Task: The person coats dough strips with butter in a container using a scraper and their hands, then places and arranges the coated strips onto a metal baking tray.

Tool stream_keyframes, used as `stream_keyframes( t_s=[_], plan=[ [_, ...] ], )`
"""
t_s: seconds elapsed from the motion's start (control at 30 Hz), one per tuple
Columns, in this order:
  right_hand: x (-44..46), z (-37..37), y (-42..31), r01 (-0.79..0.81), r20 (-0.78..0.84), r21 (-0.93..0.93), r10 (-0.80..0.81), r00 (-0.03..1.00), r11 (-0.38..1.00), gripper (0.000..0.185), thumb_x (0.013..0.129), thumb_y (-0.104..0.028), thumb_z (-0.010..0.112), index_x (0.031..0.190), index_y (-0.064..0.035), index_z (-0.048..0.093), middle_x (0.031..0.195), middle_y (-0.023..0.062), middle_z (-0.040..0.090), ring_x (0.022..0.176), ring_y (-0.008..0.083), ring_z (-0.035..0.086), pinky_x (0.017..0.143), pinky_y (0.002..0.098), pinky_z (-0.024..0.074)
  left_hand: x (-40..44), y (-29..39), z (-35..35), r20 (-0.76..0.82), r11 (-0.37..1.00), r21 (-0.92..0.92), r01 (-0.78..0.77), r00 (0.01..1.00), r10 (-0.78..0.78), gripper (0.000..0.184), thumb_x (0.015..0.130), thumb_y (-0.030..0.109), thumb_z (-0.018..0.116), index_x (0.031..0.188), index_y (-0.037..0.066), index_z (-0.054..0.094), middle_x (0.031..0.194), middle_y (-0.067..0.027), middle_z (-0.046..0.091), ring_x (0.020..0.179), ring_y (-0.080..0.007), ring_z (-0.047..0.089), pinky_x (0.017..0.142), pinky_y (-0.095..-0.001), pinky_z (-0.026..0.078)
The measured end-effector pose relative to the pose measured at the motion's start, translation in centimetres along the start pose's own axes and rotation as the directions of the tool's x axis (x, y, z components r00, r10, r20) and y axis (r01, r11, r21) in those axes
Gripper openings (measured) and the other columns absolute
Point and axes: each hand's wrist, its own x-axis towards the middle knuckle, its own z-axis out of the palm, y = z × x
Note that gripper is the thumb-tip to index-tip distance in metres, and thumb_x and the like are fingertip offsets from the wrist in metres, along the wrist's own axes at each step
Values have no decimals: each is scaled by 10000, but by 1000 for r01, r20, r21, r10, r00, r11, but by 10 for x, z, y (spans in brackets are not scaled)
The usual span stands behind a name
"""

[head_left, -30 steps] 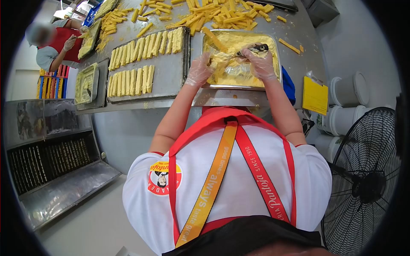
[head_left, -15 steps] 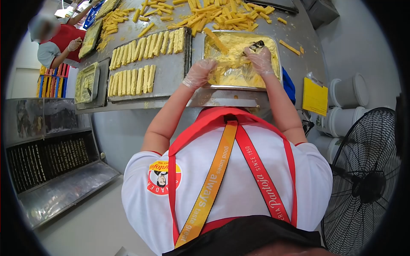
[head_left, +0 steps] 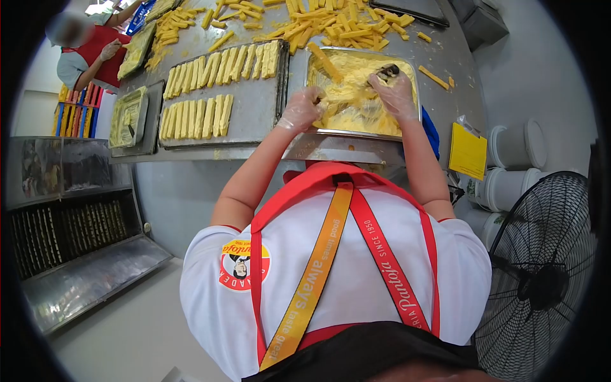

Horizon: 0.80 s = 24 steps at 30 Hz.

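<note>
A metal pan (head_left: 356,132) of pale yellow cream stands at the table's front edge, with a yellow stick (head_left: 325,62) lying at its upper left. My right hand (head_left: 396,95), in a clear glove, grips a dark-handled tool (head_left: 387,71) over the pan's right side; the tool's lower end is blurred against the cream. At the pan's left rim is my gloved left hand (head_left: 301,109), its fingers curled together; what they hold, if anything, is too small to tell. Left of it, a baking tray (head_left: 253,114) bears two rows of cream-coated sticks (head_left: 197,118).
Loose yellow sticks (head_left: 347,22) are heaped behind the pan. At the far left stand a smaller cream pan (head_left: 129,118) and a co-worker (head_left: 95,54) in a red apron. A yellow clipboard (head_left: 468,149) hangs at the right, near white buckets (head_left: 519,144) and a black fan (head_left: 541,280).
My right hand and the tool have shifted and tilted over the cream. My left hand has moved slightly outward from the pan since the earliest frame. The co-worker's arms have also moved.
</note>
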Motion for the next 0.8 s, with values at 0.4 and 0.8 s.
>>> stream_keyframes(
  t_s=[0.4,0.8],
  plan=[
    [-25,3,19,164,-9,-134,-167,986,977,209,783,-152,741,893,-23,618,785,69,641,713,152,604,684,293,488,-26,-39,0,-341,929,-364,64,919,-197,216,683,177,719,857,57,676,746,-134,650,674,-296,622,627,-378,500],
    [6,26,32,188,92,-165,-175,980,968,211,765,-147,730,905,-21,633,828,126,635,735,235,622,704,324,503,-117,-120,-59,-736,893,306,330,677,2,195,674,105,689,849,47,625,750,-134,602,732,-328,591,673,-421,484]
  ],
)
